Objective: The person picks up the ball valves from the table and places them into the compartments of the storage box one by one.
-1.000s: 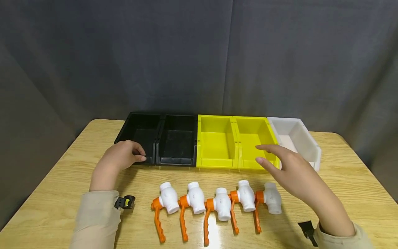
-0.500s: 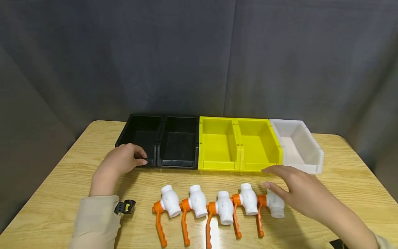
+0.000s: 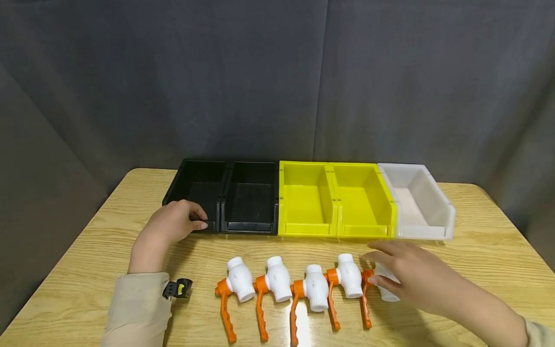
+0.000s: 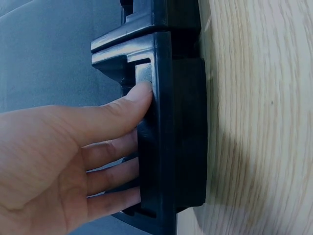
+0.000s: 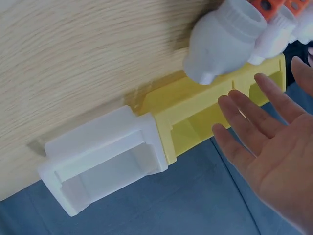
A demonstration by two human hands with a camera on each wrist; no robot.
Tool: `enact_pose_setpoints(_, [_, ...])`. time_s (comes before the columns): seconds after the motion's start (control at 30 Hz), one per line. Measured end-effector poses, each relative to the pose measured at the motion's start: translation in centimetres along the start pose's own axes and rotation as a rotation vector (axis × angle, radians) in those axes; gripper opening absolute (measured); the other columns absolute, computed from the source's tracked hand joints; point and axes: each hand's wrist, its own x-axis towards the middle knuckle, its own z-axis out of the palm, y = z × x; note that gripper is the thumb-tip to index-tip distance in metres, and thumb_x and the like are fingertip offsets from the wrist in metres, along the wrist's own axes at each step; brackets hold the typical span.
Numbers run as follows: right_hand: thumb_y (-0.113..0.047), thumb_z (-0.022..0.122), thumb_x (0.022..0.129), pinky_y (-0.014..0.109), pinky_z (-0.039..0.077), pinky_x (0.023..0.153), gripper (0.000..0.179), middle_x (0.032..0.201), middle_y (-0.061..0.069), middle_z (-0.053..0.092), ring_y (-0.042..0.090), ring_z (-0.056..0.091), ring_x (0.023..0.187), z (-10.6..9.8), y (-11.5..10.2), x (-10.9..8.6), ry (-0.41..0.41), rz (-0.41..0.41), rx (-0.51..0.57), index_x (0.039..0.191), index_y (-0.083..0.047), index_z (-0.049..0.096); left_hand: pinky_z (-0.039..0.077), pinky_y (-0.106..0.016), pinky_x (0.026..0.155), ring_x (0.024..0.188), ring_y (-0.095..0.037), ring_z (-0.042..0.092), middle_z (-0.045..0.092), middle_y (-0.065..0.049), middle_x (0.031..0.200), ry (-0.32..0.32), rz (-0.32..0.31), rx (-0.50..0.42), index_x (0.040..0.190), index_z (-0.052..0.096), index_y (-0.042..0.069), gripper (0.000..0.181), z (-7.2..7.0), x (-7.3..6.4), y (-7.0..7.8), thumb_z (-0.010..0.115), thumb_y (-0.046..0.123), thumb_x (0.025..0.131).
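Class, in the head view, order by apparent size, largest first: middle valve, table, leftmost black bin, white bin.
Table
White bin, leftmost black bin (partly behind the left hand): too close to rank
Middle valve

Table (image 3: 485, 221): passable right of white bin (image 3: 425, 232).
Yellow bins (image 3: 307, 229) to valves (image 3: 315, 289): narrow gap, left-front of white bin.
Right hand (image 3: 409, 277): obstructing near side of white bin, partly over end valve (image 5: 220, 44).
Left hand (image 3: 171, 224): blocking lip of end black bin (image 3: 204, 188), far left of white bin.

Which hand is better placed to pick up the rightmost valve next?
Probably the right hand: it holds nothing and is the nearer one to that valve. The left hand is farther off, gripping the front of the leftmost black bin.
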Motion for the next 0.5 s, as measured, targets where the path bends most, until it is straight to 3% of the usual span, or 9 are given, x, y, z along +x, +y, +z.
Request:
enact_pose_setpoints(0.23, [-0.038,0.078,0.085,0.056,0.047,0.096,0.045,0.131,0.015,0.060,0.038,0.057,0.118,0.6,0.2,-0.4,-0.135,0.012,-0.033,0.122,-0.013,0.069,0.050,-0.051,0.084,0.090,-0.029,0.063,0.071,-0.011,0.099,0.005,-0.001,0.006,0.102,0.075,0.007,0.015,0.1,0.1,0.0,0.074,0.015,0.090])
enact_pose_setpoints(0.5, [-0.051,0.078,0.077,0.060,0.044,0.096,0.072,0.138,0.019,0.054,0.042,0.052,0.124,1.2,0.4,-0.2,-0.326,0.065,-0.007,0.132,-0.009,0.061,0.050,-0.051,0.083,0.088,-0.027,0.062,0.070,-0.011,0.098,-0.010,-0.017,-0.009,0.102,0.075,0.006,0.015,0.1,0.0,0.1,0.073,0.015,0.091])
